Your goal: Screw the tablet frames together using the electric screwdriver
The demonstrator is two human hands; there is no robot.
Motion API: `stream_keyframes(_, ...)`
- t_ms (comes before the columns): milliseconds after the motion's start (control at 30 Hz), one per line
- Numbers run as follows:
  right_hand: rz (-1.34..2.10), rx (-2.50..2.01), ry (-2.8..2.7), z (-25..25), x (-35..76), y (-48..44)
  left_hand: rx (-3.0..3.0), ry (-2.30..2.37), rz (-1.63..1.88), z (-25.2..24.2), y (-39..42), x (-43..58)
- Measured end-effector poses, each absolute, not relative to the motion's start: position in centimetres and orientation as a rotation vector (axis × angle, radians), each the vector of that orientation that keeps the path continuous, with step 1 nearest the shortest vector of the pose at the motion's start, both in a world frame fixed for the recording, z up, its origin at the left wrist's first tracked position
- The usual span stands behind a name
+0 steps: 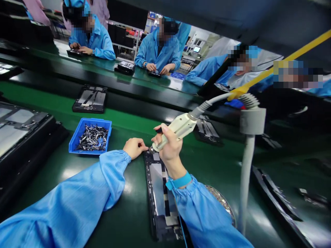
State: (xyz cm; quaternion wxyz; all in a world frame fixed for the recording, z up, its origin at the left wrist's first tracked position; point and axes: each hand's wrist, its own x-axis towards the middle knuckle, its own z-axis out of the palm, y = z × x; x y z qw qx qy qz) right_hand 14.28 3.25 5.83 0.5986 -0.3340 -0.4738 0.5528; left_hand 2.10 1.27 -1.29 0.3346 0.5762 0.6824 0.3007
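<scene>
An opened tablet (157, 179), its silver battery and dark strips showing, lies lengthwise before me on the green bench. My right hand (170, 146) is wrapped round a cream-coloured corded hand tool (182, 126). The tool's round metal tip is at the tablet's far edge; whether it touches is hard to tell. At that edge's left corner, my left hand (135, 148) has its thumb and fingers pinched together, and what they hold, if anything, is too small to make out. A light-blue band (181, 181) circles my right wrist. My right forearm covers part of the tablet.
A blue bin (109, 132) of small metal-and-black parts stands left. Stacked tablets (23, 120) are at far left; another tablet (90, 99) lies beyond the bin. A grey cable (245, 179) hangs at right, near a round dish (219, 198). Co-workers sit opposite.
</scene>
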Motion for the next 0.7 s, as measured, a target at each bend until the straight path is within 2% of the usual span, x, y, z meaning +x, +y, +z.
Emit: stream_keyframes(700, 1.279, -0.801, -1.141, 3.2, 12.8, 3.9, 1.499, 1.776, 0.717, -1.1, 1.0, 2.1)
